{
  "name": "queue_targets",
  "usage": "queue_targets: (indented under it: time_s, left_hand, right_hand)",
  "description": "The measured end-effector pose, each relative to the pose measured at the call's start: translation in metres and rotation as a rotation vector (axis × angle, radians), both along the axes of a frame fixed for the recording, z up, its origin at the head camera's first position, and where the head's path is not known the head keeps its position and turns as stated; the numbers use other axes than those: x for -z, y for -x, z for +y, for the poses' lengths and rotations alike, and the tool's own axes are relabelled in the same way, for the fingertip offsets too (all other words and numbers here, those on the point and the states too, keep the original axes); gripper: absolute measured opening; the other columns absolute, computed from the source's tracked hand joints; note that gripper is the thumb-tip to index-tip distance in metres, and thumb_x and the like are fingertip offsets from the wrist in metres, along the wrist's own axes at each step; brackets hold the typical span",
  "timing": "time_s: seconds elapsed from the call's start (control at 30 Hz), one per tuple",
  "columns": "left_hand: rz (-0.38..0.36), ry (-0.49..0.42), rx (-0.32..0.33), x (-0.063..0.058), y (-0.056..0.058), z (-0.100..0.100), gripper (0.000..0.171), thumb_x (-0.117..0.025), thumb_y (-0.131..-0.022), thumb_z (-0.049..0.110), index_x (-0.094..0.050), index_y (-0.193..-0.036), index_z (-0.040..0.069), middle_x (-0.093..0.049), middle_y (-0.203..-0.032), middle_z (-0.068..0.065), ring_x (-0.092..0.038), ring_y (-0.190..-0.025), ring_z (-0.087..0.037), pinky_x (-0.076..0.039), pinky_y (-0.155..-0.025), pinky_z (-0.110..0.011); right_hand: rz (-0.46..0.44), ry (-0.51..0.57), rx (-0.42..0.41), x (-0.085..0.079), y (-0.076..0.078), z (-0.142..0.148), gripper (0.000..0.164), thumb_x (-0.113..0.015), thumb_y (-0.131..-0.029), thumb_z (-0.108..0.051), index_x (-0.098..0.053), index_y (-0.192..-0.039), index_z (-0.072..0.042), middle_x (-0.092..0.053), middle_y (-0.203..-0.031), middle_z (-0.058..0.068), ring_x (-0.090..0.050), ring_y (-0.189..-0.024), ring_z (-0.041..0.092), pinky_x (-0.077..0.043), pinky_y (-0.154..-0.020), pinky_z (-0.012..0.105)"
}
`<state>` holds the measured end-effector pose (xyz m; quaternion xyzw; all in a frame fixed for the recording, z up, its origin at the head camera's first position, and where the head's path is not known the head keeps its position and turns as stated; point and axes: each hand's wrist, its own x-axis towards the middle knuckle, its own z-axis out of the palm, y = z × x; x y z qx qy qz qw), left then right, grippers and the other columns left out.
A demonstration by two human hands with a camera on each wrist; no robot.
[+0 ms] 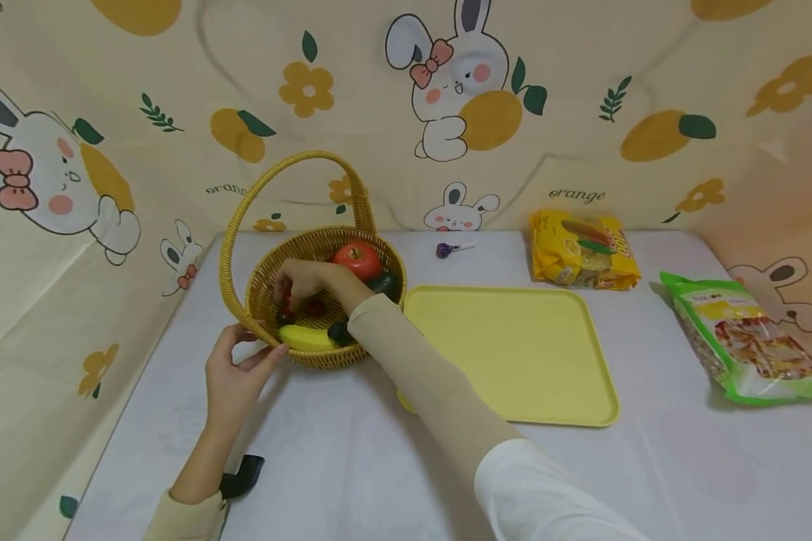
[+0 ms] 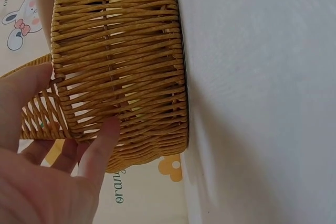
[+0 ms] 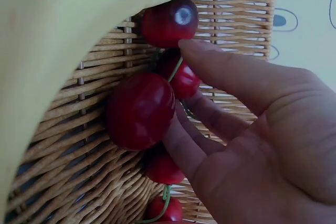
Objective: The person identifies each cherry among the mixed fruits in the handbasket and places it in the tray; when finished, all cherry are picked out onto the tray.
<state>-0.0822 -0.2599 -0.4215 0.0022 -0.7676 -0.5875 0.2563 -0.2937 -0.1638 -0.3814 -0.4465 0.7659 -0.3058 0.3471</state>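
Note:
A wicker basket (image 1: pixel 325 361) with a tall arched handle stands at the left of the table. At its near left side, my left hand (image 1: pixel 235 379) holds the rim by the foot of the handle, the thumb and fingers on either side of the weave (image 2: pixel 118 51). My right hand (image 1: pixel 306 282) reaches inside the basket. There, thumb and fingers pinch a red cherry (image 3: pixel 185 80) in a string of several cherries with green stems. A larger dark red cherry (image 3: pixel 140 111) hangs close by the fingers. The banana (image 1: pixel 306 339) lies along the near wall, below that hand.
A red apple (image 1: pixel 357 260) and a dark green rounded thing (image 1: pixel 384 284) sit at the basket's right. Beside it lies a yellow tray (image 1: pixel 514 353), partly under the right forearm. Behind are a lollipop (image 1: pixel 445 249) and a yellow bag (image 1: pixel 582 249); a green-edged bag (image 1: pixel 751 338) lies right.

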Motion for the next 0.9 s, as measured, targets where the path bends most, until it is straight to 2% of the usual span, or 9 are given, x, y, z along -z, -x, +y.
queue_targets:
  time_s: [0.13,0.27,0.4,0.5,0.7,0.83,0.9]
  left_hand:
    - [-0.007,0.002,0.002,-0.001,0.0,-0.001,0.046,-0.076,-0.078,-0.015,-0.056,-0.119,-0.011,-0.054,-0.108,-0.006,-0.063,-0.094,-0.018,-0.06,-0.08,-0.021]
    - [-0.007,0.017,0.002,-0.001,0.0,-0.002,0.045,-0.076,-0.079,-0.015,-0.056,-0.119,-0.012,-0.054,-0.107,-0.006,-0.062,-0.095,-0.018,-0.06,-0.08,-0.021]
    - [0.0,0.015,0.0,0.001,0.0,-0.002,0.045,-0.075,-0.078,-0.017,-0.055,-0.119,-0.013,-0.054,-0.107,-0.007,-0.062,-0.095,-0.018,-0.06,-0.08,-0.02]
    - [-0.002,0.008,0.001,0.002,0.0,-0.001,0.047,-0.075,-0.078,-0.018,-0.055,-0.119,-0.014,-0.054,-0.108,-0.007,-0.06,-0.097,-0.019,-0.06,-0.08,-0.02]
    - [-0.004,0.017,0.002,0.0,0.0,0.002,0.045,-0.075,-0.079,-0.016,-0.056,-0.12,-0.011,-0.054,-0.109,-0.009,-0.059,-0.1,-0.019,-0.059,-0.081,-0.021]
    - [-0.003,0.025,0.002,-0.002,-0.001,0.003,0.046,-0.075,-0.079,-0.016,-0.055,-0.12,-0.011,-0.054,-0.109,-0.009,-0.06,-0.099,-0.017,-0.059,-0.081,-0.021]
    - [-0.002,0.029,-0.001,-0.002,-0.001,0.004,0.046,-0.075,-0.079,-0.016,-0.055,-0.12,-0.011,-0.054,-0.109,-0.009,-0.059,-0.1,-0.016,-0.059,-0.081,-0.02]
  right_hand:
    - [0.029,0.029,0.034,0.002,0.001,0.0,0.022,-0.069,-0.085,0.012,-0.069,-0.106,0.004,-0.065,-0.097,0.01,-0.058,-0.087,0.017,-0.054,-0.071,0.022]
    - [0.057,0.08,0.061,0.001,0.004,-0.002,0.027,-0.071,-0.085,0.01,-0.065,-0.11,0.004,-0.061,-0.098,0.011,-0.054,-0.086,0.017,-0.05,-0.069,0.021]
    - [0.047,0.214,0.065,-0.006,0.005,-0.004,0.03,-0.071,-0.085,0.007,-0.064,-0.114,0.002,-0.061,-0.105,0.011,-0.053,-0.094,0.016,-0.05,-0.074,0.02]
    - [0.037,0.324,0.043,-0.019,0.005,0.003,0.029,-0.071,-0.088,0.004,-0.064,-0.116,0.002,-0.062,-0.112,0.012,-0.055,-0.103,0.018,-0.051,-0.083,0.02]
    - [0.042,0.493,0.016,-0.047,0.008,0.048,0.029,-0.07,-0.091,-0.003,-0.064,-0.118,0.003,-0.064,-0.117,0.013,-0.057,-0.106,0.015,-0.052,-0.093,0.022]
    - [0.058,0.586,0.062,-0.053,0.007,0.099,0.026,-0.07,-0.092,-0.004,-0.065,-0.116,0.006,-0.066,-0.115,0.012,-0.062,-0.099,0.02,-0.056,-0.09,0.03]
    - [0.044,0.596,0.111,-0.052,0.006,0.127,0.027,-0.071,-0.091,-0.004,-0.066,-0.115,0.006,-0.065,-0.115,0.012,-0.063,-0.097,0.023,-0.058,-0.09,0.033]
